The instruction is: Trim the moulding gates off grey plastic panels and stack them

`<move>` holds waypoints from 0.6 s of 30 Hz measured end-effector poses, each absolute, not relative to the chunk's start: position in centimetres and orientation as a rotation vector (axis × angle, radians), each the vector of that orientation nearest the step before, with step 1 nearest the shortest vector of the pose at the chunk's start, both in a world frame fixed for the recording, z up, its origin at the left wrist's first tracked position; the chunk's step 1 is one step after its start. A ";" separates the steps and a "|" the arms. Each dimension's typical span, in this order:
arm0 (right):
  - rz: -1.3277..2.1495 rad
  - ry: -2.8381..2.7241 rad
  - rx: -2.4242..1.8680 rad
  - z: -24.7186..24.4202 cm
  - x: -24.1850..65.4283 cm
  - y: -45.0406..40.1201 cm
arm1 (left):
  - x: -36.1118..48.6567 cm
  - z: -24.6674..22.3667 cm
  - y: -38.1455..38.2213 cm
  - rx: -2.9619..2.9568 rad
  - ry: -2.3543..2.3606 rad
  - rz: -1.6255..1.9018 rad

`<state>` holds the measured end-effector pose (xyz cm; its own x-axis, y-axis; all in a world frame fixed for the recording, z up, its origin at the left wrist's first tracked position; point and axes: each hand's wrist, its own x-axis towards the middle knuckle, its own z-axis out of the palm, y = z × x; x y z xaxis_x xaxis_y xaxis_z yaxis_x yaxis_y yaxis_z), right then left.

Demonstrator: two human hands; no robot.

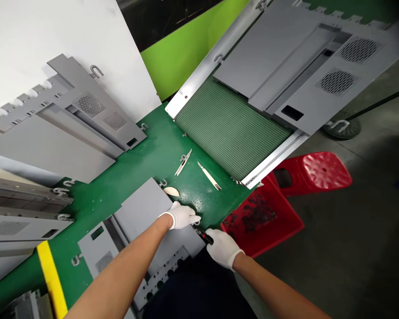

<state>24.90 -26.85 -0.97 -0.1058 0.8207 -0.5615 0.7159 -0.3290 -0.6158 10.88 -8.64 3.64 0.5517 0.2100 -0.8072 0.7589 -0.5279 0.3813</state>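
The camera on your head looks forward and down, from close above your left hand (180,216), your right hand (223,248) and the green workbench (119,175).

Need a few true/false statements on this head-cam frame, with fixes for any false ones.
1. Both the left hand and the right hand wear white gloves. True.
2. The right hand holds a black-and-red tool. True.
3. The left hand grips a slim metal tool. False: two slim metal tools lie apart on the green bench, and the left hand is over a gray sheet-metal panel.
4. The red crate holds green panels. False: it holds a heap of small dark parts.
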 end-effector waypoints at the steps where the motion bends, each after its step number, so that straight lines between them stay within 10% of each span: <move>1: 1.416 -1.765 -2.034 -1.0 24.9 -26.8 | 10.9 3.6 -8.7 2.023 0.795 -0.932; 18: 1.373 -1.900 -2.075 -2.2 24.5 -26.8 | 10.9 2.7 -8.8 1.943 0.875 -0.885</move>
<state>24.52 -26.79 -2.15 -0.1214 0.8092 -0.5748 0.7998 -0.2632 -0.5395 10.90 -8.84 2.69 0.5137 0.2501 -0.8207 0.8180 -0.4313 0.3806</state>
